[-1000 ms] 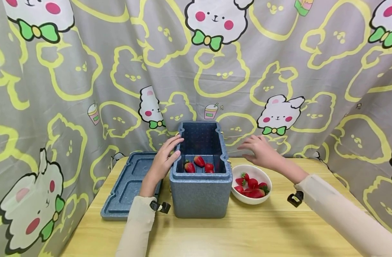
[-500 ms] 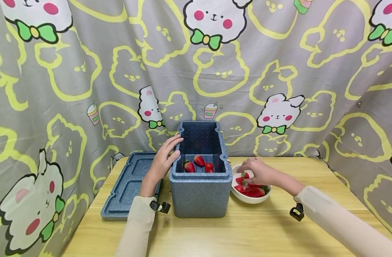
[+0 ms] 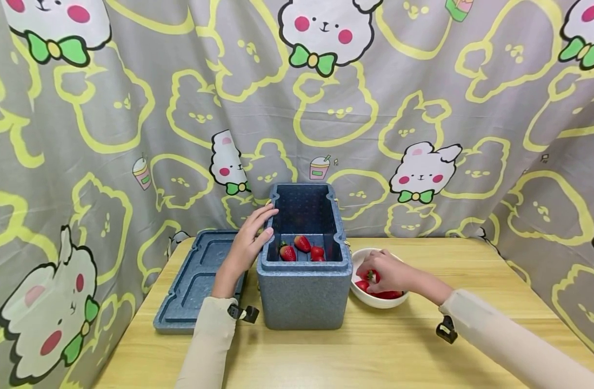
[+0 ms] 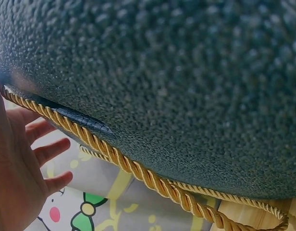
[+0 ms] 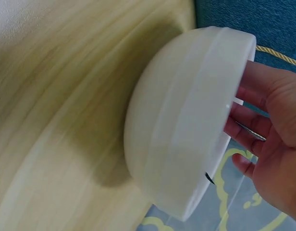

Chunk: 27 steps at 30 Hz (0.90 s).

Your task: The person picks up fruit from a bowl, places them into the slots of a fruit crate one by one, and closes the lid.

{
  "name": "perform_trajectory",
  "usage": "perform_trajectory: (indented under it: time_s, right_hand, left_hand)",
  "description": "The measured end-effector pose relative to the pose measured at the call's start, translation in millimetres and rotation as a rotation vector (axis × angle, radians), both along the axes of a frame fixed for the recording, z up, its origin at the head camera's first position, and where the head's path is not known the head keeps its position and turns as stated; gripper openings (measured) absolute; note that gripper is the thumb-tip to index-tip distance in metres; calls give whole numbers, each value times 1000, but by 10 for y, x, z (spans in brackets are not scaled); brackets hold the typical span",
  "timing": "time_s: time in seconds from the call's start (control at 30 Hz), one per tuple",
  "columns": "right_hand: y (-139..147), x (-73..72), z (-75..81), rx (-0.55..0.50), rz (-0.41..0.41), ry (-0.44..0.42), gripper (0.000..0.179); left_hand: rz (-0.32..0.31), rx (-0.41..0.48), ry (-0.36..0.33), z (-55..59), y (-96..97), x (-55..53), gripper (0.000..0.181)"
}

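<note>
My left hand (image 3: 248, 241) rests against the left rim of a blue-grey foam box (image 3: 304, 300), fingers extended. In the left wrist view its fingers (image 4: 52, 151) are spread beside the box wall and a twisted gold cord (image 4: 138, 171). Inside the box lie several strawberries (image 3: 302, 243). To the box's right, my right hand (image 3: 386, 272) reaches into a white bowl (image 3: 380, 303), thumb and fingers pinching a strawberry (image 3: 372, 276). Other strawberries (image 3: 386, 295) lie under the hand, partly hidden. From the right wrist, the bowl's wall (image 5: 181, 120) hides the fingertips.
The box's lid (image 3: 192, 286) lies flat on the wooden table (image 3: 374, 351), left of the box and partly behind the left forearm. A patterned grey curtain (image 3: 277, 119) hangs behind and at both sides.
My right hand has come down from above the bowl into it, and its fingers have closed around a strawberry. The left hand has stayed on the box rim.
</note>
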State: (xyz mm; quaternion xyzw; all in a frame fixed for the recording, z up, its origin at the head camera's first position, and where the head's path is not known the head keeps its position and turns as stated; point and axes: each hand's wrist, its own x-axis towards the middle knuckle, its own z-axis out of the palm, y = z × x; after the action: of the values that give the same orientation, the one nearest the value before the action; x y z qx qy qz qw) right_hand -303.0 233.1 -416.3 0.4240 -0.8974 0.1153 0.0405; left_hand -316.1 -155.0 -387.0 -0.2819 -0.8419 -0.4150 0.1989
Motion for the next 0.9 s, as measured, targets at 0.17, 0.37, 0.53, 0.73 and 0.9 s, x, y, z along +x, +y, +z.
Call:
perform_trajectory:
  time_s: [0.17, 0.37, 0.53, 0.73, 0.9]
  right_hand:
    - [-14, -43, -73, 12, 1, 62, 25]
    - [-21, -113, -115, 33, -32, 58, 25]
    - [-38, -149, -139, 51, -53, 39, 26]
    - [-57, -171, -167, 76, -35, 65, 29]
    - [-67, -179, -173, 64, -20, 58, 29]
  left_hand:
    - [-2, 2, 0, -9, -8, -7, 46]
    - [-9, 9, 2, -12, -8, -15, 47]
    - [-9, 5, 5, -3, -13, -4, 48]
    - [-10, 10, 1, -15, -15, -15, 47]
    - [-9, 11, 0, -17, -10, -21, 47]
